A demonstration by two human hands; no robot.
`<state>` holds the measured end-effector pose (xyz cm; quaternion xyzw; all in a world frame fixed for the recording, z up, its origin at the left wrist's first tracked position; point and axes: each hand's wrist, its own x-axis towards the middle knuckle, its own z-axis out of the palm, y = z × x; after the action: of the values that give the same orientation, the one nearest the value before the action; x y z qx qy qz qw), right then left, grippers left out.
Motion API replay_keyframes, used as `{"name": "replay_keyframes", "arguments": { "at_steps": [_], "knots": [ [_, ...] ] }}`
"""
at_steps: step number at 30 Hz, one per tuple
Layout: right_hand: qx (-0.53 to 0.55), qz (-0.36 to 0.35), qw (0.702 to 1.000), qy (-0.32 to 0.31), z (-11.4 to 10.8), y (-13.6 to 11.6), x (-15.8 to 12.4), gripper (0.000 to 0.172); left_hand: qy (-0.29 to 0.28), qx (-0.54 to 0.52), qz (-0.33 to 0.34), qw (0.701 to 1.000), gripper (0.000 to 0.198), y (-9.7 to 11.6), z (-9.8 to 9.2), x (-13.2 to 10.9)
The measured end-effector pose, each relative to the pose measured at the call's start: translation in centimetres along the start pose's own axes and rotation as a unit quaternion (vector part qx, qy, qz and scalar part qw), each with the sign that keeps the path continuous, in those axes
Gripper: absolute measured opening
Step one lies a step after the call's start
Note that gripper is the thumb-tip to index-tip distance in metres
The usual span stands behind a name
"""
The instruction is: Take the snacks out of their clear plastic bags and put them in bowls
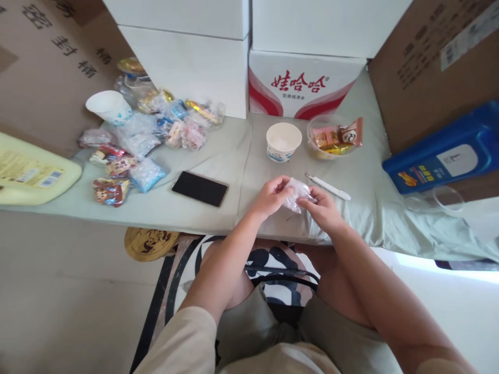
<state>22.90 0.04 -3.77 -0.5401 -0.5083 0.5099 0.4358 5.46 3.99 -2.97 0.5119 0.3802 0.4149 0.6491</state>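
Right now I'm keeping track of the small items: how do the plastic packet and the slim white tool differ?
The plastic packet is crumpled, while the slim white tool is straight and narrow. The left hand and right hand hold the plastic packet; the slim white tool lies on the cloth. Both look whitish.

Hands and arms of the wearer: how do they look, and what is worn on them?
The left hand and right hand are bare, with no gloves or watch visible. Both forearms are uncovered; the loose, plain beige sleeve on the left is short.
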Motion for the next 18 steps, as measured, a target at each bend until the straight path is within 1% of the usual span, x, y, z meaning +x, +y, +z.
{"name": "replay_keyframes", "arguments": {
  "at_steps": [1,2,4,6,7,8,9,11,12,13,14,16,17,18],
  "knots": [
    [-0.018,0.006,1.0,0.018,-0.2,0.0,-0.2,0.035,0.021,0.021,0.008,1.0,0.021,0.0,-0.3,0.0],
    [-0.046,0.001,0.998,0.052,-0.5,-0.3,-0.3,0.034,0.046,0.045,0.013,0.998,0.017,0.0,-0.6,0.0],
    [-0.128,-0.034,0.982,0.131,-1.3,-1.7,0.5,0.029,0.082,0.088,0.013,0.993,0.011,0.1,-1.1,-0.1],
    [-0.234,-0.093,0.949,0.191,-1.6,-4.4,2.7,0.025,0.088,0.108,0.006,0.99,0.01,0.2,-1.5,-0.2],
    [-0.288,-0.127,0.925,0.215,-1.5,-5.9,4.5,0.023,0.084,0.111,0.003,0.99,0.011,0.3,-1.8,-0.3],
    [-0.339,-0.153,0.903,0.215,-1.2,-7.4,6.6,0.022,0.077,0.114,0.002,0.991,0.011,0.4,-1.9,-0.3],
    [-0.387,-0.172,0.884,0.199,-0.6,-8.8,8.9,0.02,0.071,0.116,0.003,0.991,0.012,0.5,-2.1,-0.4],
    [-0.481,-0.173,0.85,0.126,1.1,-10.6,13.9,0.018,0.068,0.125,0.005,0.99,0.011,0.5,-2.4,-0.4],
    [-0.524,-0.144,0.836,0.078,2.2,-10.9,16.1,0.02,0.071,0.129,0.007,0.989,0.011,0.6,-2.5,-0.4],
    [-0.563,-0.092,0.821,0.022,3.4,-11.0,18.1,0.023,0.074,0.131,0.008,0.989,0.011,0.6,-2.5,-0.4],
    [-0.588,-0.044,0.807,-0.031,4.5,-10.7,19.6,0.025,0.075,0.132,0.009,0.988,0.011,0.7,-2.6,-0.4],
    [-0.607,0.019,0.787,-0.106,6.2,-9.8,21.7,0.027,0.07,0.132,0.011,0.989,0.011,0.9,-2.7,-0.5],
    [-0.606,0.036,0.783,-0.133,6.7,-9.4,22.3,0.028,0.065,0.133,0.012,0.989,0.011,1.0,-2.7,-0.6],
    [-0.602,0.045,0.784,-0.144,6.9,-9.0,22.7,0.029,0.061,0.135,0.011,0.989,0.011,1.2,-2.8,-0.8]
  ]
}}
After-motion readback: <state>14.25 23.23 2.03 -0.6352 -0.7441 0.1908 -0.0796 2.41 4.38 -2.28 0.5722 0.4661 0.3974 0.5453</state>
